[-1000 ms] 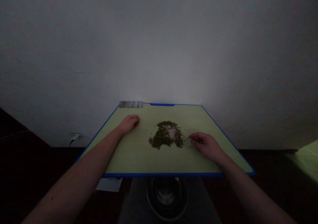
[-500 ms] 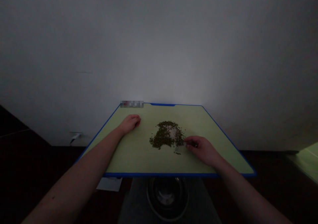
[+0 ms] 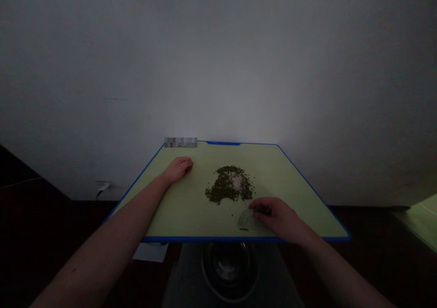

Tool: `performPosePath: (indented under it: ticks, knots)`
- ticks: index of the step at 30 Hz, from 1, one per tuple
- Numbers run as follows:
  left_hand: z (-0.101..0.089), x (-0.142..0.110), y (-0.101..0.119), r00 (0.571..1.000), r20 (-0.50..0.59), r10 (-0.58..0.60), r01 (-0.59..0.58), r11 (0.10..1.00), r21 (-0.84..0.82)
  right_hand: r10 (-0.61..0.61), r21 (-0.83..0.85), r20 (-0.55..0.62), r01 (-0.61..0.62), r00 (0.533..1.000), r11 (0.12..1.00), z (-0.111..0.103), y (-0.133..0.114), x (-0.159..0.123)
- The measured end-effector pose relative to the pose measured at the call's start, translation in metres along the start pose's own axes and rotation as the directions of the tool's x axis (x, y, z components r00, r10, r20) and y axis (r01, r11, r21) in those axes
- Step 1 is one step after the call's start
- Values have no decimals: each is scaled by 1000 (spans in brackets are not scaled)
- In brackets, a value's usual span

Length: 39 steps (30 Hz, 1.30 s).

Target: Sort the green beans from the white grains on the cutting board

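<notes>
My right hand [image 3: 276, 218] grips a clear protractor [image 3: 246, 219] near the front edge of the pale green table top [image 3: 191, 217]. A few dark beans [image 3: 243, 229] lie along the protractor's lower left edge. Beyond it, in the middle of the table, spreads a loose pile of small green beans [image 3: 223, 189], with a patch of white grains [image 3: 236, 180] among them. My left hand [image 3: 180, 168] rests on the table to the left of the pile, its fingers curled in; whatever they may hold is hidden.
Below the front edge, a shiny metal bowl [image 3: 230, 271] sits at my lap. A blue rim [image 3: 211, 239] borders the table. A blurred-out strip [image 3: 180, 142] lies at the far left corner. The pale wall [image 3: 218, 71] stands behind, with a plug [image 3: 103, 188] at its lower left.
My right hand has drawn the protractor toward the table's front edge, away from the pile, and a few beans have come along with it. My left hand has stayed in place.
</notes>
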State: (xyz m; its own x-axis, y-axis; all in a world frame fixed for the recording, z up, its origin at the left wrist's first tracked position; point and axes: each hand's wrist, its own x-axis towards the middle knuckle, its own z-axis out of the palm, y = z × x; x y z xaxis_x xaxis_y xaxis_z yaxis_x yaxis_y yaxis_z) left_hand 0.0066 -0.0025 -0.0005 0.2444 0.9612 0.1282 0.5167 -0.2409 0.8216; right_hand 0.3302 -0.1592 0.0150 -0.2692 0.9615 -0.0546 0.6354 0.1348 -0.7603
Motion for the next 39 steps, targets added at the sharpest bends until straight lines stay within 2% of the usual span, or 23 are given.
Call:
performPosePath:
  ticks: [4, 23, 39]
  knots:
    - [-1, 0, 0, 1000, 0, 13, -13, 1000, 24, 10, 8, 38, -11, 999, 1000, 1, -5, -5]
    - [0, -1, 4, 1000, -6, -15, 15, 1000, 17, 52, 87, 60, -57, 997, 995, 4, -8, -13]
    - [1, 1, 1, 1000, 1, -2, 2, 1000, -3, 44, 54, 46, -46, 998, 997, 7, -3, -16]
